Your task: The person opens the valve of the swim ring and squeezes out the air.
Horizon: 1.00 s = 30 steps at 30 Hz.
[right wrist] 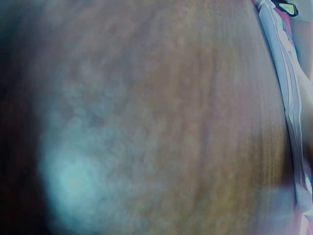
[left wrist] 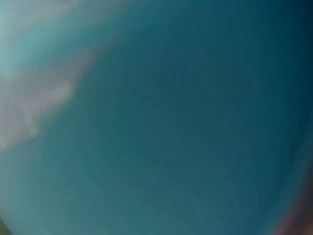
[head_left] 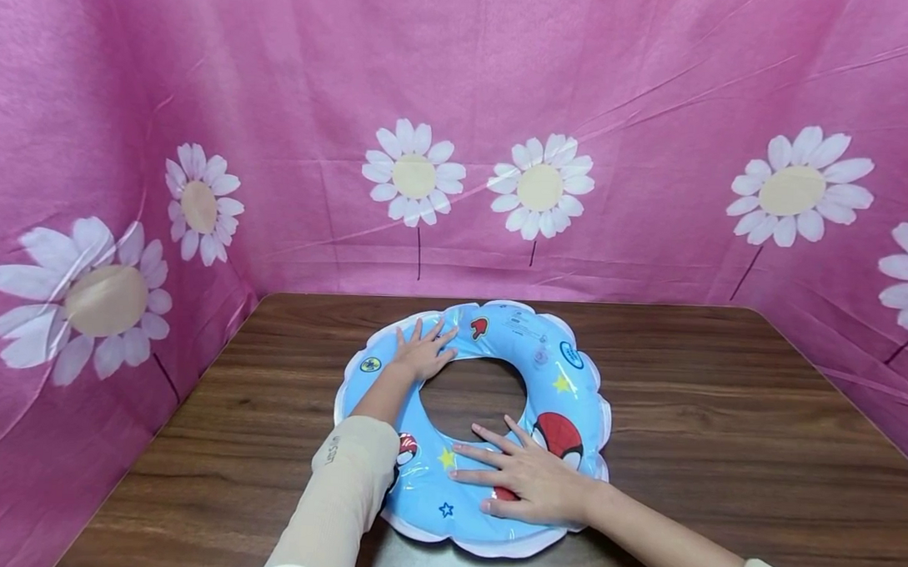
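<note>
A light blue inflatable swim ring with a pale scalloped edge lies flat on the wooden table. Red cartoon prints and yellow stars decorate it. On its far left part rests my left hand, fingers spread and pointing away. My right hand lies across the near right part with fingers spread, covering some of a red print. Blurred blue vinyl of the swim ring fills the left wrist view. At the right side of the right wrist view runs the ring's pale edge seam.
The brown wood-grain table extends on both sides of the ring and shows through its centre hole. Behind and beside it hangs a pink cloth printed with large white daisies. Glare brightens the table near its front.
</note>
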Available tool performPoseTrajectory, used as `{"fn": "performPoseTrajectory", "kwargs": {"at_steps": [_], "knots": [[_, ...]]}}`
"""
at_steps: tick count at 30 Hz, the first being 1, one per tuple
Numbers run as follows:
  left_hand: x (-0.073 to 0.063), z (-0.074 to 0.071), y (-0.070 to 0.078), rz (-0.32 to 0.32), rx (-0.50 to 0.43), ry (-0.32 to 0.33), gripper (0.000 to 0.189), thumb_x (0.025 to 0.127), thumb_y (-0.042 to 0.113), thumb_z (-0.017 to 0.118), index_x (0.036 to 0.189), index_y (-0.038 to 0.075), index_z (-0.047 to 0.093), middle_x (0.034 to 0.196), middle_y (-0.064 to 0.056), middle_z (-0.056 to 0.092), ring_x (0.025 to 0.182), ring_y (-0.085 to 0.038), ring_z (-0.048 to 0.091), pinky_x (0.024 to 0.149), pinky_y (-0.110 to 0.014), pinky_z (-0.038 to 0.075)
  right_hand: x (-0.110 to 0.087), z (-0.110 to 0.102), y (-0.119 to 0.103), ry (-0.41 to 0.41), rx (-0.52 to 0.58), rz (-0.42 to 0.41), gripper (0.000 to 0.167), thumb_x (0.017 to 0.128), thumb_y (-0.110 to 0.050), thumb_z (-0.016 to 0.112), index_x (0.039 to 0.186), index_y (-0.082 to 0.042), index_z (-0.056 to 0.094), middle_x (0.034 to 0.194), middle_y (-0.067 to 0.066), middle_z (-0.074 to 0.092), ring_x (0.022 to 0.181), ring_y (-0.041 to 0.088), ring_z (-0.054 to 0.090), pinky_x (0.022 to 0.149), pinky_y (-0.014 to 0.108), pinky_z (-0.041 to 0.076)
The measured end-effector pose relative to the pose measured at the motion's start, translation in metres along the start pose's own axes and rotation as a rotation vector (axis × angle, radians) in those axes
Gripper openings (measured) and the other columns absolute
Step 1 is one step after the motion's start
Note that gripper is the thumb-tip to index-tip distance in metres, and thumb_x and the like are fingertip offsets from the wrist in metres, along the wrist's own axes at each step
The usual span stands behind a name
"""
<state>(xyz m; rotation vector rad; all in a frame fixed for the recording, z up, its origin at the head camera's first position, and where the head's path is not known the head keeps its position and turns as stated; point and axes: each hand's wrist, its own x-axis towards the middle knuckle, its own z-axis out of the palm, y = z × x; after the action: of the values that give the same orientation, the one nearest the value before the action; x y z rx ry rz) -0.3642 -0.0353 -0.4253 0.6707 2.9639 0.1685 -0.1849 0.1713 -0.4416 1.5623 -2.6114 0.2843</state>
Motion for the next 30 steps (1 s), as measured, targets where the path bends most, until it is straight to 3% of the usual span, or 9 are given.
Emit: {"fn": "performPoseTrajectory", "kwargs": {"at_steps": [19, 27, 30], "knots": [[0.0042, -0.0034, 0.0044, 0.008, 0.002, 0.006, 0.052, 0.097, 0.051, 0.024, 0.146, 0.036, 0.019, 0.152, 0.005, 0.01, 0.137, -0.033, -0.001, 0.101, -0.061, -0.002, -0.0028, -0.003, 0.0013, 0.003, -0.019, 0.014, 0.049, 0.096, -0.048, 0.035, 0.143, -0.037, 0.029, 0.15, -0.008, 0.021, 0.136, 0.028, 0.014, 0.098, 0.065, 0.007], [0.0012, -0.0018, 0.0, 0.029, -0.047, 0.01, 0.053, 0.097, 0.05, 0.029, 0.147, 0.032, 0.022, 0.152, 0.002, 0.012, 0.136, -0.036, 0.001, 0.101, -0.062, -0.002, -0.0022, -0.0029, -0.0012, 0.015, 0.01, -0.001, 0.048, 0.096, -0.046, 0.037, 0.142, -0.035, 0.033, 0.149, -0.008, 0.023, 0.136, 0.029, 0.016, 0.098, 0.065, 0.01], [0.0003, -0.001, -0.0031, 0.033, -0.105, 0.035, 0.054, 0.096, 0.05, 0.031, 0.146, 0.03, 0.025, 0.152, 0.001, 0.015, 0.135, -0.038, 0.002, 0.1, -0.063, -0.002, -0.0012, -0.0041, -0.0011, 0.027, 0.041, -0.005, 0.047, 0.096, -0.045, 0.038, 0.142, -0.034, 0.034, 0.149, -0.007, 0.024, 0.135, 0.029, 0.018, 0.099, 0.063, 0.012]]}}
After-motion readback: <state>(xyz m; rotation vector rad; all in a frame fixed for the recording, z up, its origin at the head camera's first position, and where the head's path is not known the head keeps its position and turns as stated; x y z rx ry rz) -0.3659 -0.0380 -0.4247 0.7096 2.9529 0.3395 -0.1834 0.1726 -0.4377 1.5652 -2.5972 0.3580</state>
